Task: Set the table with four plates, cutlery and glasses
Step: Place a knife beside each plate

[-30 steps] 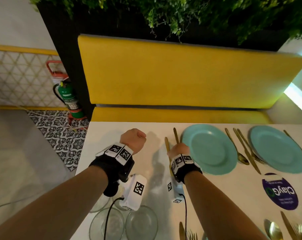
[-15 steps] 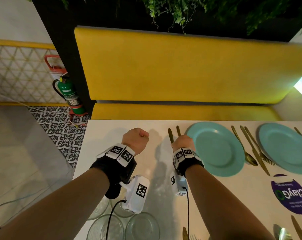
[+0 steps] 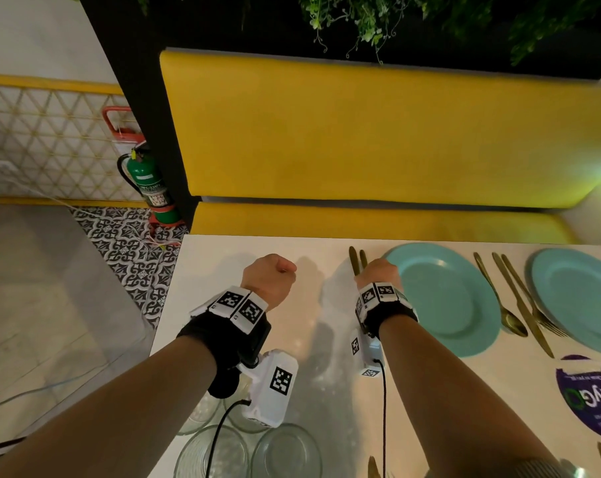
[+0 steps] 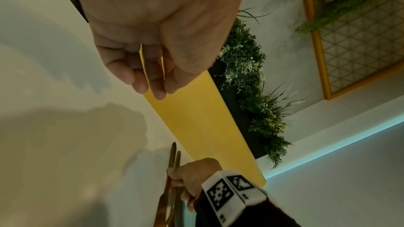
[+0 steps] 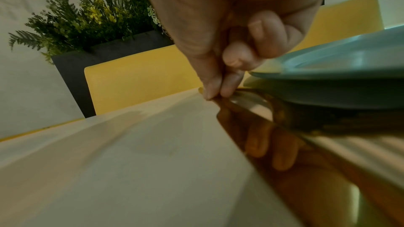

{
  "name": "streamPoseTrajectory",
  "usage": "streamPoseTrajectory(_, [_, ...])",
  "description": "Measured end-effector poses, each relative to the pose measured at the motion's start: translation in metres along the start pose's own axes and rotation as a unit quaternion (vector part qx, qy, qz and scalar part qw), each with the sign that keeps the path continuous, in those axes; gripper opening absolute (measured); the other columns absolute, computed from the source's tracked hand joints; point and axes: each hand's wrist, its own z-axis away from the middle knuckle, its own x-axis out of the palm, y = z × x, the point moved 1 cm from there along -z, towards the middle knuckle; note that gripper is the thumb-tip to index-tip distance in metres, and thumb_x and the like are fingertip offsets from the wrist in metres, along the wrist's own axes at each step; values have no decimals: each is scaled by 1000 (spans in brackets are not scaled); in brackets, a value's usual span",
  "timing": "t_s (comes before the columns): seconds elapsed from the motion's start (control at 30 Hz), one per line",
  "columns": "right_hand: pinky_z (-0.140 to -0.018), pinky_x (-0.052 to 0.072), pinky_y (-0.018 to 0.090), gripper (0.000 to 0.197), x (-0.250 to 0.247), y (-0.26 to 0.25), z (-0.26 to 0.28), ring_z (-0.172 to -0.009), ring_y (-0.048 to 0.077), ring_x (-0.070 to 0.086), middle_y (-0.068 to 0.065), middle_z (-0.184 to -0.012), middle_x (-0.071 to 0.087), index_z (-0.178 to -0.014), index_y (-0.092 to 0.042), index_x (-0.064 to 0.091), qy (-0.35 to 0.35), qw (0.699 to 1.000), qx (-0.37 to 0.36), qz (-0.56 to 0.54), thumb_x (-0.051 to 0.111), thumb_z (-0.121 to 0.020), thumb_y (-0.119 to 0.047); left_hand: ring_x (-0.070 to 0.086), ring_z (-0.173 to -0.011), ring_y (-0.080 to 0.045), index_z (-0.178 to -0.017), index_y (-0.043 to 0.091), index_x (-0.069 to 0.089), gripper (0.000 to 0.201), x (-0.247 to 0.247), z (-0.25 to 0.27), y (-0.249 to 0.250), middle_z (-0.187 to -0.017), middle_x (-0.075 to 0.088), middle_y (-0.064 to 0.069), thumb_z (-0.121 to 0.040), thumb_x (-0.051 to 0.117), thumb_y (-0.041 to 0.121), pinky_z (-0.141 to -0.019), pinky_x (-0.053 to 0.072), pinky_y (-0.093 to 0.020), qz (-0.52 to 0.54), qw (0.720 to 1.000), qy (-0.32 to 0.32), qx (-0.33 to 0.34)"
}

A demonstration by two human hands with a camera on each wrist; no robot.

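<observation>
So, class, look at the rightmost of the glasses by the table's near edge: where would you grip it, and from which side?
Probably its side wall, coming in from the right. The rightmost glass stands upright, mouth up, with another glass close on its left and more just beyond it, so the right wall looks easiest to reach.

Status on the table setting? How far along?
Done: left plate and right plate on the far side, cutlery set laid between them. In hand: right hand pinches gold cutlery just left of the left plate. Remaining: glasses clustered at the near edge, unplaced; near side mostly out of frame.
</observation>
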Motion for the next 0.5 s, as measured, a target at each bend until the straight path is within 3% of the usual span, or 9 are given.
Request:
streamPoseTrajectory(0.1, [-77, 51, 31, 23, 0, 0, 2, -102, 27, 65, 14, -110, 67, -105, -1, 63, 1, 1000, 0, 2, 50, -95, -17, 61, -107, -23, -105, 18, 65, 19, 0, 2, 0, -114, 67, -2, -89, 55, 16, -94, 48, -30, 1, 1000, 1, -2])
streamPoseTrajectory(0.27, [-65, 41, 26, 22, -6, -1, 10, -97, 27, 66, 13, -106, 68, -102, 0, 64, -2, 1000, -19, 0, 53, -94, -18, 62, -107, -23, -106, 17, 65, 20, -2, 9, 2, -114, 67, -2, -89, 55, 16, -94, 48, -30, -3, 1000, 9, -3])
streamPoseTrajectory(0.4, [-66, 41, 26, 32, -21, 5, 29, -99, 26, 66, 11, -108, 68, -105, -3, 64, -10, 997, -65, 38, 59, -90, -30, 62, -107, -24, -105, 17, 65, 19, -6, 24, 6, -114, 67, -3, -88, 56, 15, -95, 49, -32, 7, 1000, 12, 8])
streamPoseTrajectory(0.5, [-70, 41, 26, 38, -35, 12, 54, -104, 25, 63, 10, -110, 66, -107, -4, 63, -14, 993, -94, 68, 54, -92, -37, 61, -108, -24, -97, 20, 64, 14, -8, 39, 8, -113, 67, -4, -88, 56, 14, -96, 49, -34, 25, 999, 8, 23])
